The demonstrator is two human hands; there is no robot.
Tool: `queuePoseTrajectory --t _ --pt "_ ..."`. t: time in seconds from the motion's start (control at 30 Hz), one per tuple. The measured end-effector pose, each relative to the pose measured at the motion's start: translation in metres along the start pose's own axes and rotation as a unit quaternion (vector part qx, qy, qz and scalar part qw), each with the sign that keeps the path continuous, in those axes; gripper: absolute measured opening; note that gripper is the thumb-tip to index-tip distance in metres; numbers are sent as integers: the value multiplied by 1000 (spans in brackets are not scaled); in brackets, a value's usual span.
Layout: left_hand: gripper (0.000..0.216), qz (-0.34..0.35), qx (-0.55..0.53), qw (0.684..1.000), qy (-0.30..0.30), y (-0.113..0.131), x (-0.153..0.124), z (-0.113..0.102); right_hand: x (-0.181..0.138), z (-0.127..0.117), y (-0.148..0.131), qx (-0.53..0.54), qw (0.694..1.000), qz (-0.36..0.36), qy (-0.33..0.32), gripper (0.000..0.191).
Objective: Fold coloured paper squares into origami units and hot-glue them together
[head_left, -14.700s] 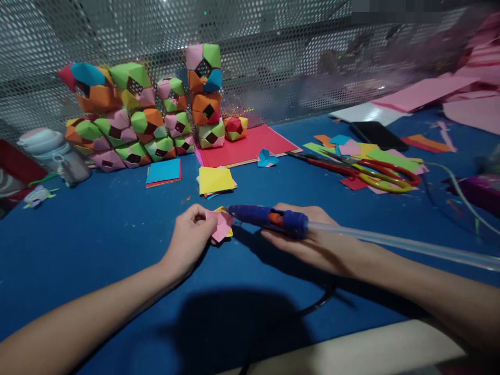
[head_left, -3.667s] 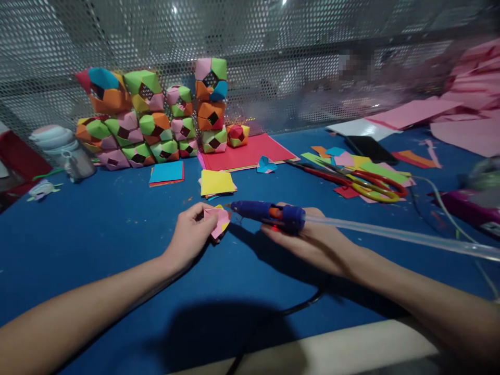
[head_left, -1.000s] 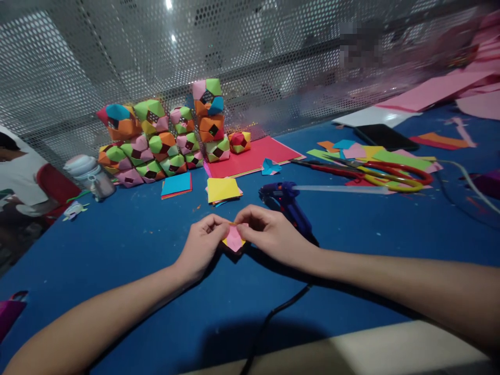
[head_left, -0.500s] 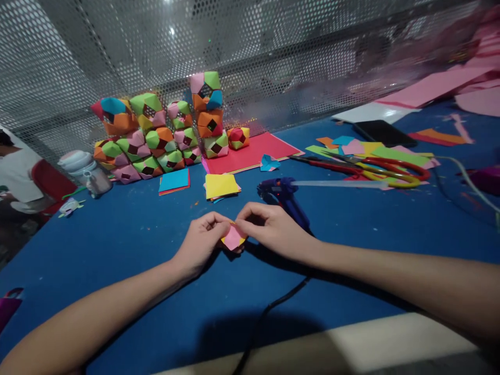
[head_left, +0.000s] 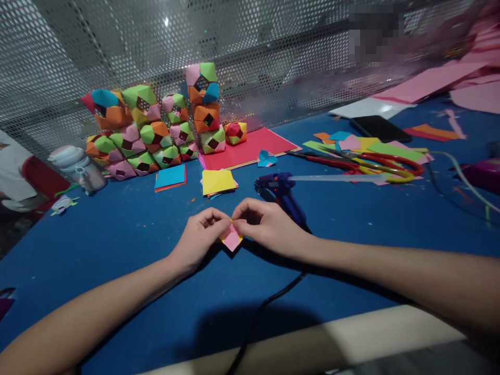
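My left hand and my right hand meet over the blue table. Both pinch a small folded paper piece, pink with a yellow edge, held just above the table. Fingers of both hands are curled closed on it. A blue glue gun stands on the table just behind my right hand, with a clear glue stick pointing right and a black cord running toward me.
Stacked colourful paper cubes stand against the perforated metal wall. Yellow squares, blue squares, red sheets, red-and-yellow scissors, a black phone and paper scraps lie behind. A bottle lies at the left.
Earlier my right hand held the glue gun at the paper piece. It has since set the gun down and joined my left hand on the piece. In the last second the hands barely moved.
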State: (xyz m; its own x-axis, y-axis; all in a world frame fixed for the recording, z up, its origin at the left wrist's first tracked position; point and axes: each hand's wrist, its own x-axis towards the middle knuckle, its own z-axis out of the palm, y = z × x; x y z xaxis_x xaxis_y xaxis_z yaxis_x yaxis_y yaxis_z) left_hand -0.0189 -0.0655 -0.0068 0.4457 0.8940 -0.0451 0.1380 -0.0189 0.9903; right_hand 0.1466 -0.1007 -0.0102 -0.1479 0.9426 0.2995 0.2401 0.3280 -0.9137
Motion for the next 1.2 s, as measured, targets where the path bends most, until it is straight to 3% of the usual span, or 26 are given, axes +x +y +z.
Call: queuePoseTrajectory --t 0.2,0.33,0.57,0.67,0.8,1.07,1.2 --pt "13 49 103 993 42 8 -5 2 -2 0 -2 11 1000 8 4 8" --pt "13 81 157 984 31 11 -8 3 -2 1 -1 -57 998 -8 1 9" --pt "7 124 264 956 -28 6 -11 -1 -8 3 9 -160 976 -151 8 13" --pt "5 133 253 958 -21 5 -12 -1 -8 0 6 -142 977 -161 -1 14" --pt "7 130 200 971 4 4 -14 -1 -7 -3 -1 -106 987 -119 -31 16" --pt "12 130 159 979 -13 10 -13 3 -7 -1 1 -114 985 -124 26 11" --pt "9 103 127 986 43 9 -8 2 -7 -4 -4 -96 992 -81 -9 13"
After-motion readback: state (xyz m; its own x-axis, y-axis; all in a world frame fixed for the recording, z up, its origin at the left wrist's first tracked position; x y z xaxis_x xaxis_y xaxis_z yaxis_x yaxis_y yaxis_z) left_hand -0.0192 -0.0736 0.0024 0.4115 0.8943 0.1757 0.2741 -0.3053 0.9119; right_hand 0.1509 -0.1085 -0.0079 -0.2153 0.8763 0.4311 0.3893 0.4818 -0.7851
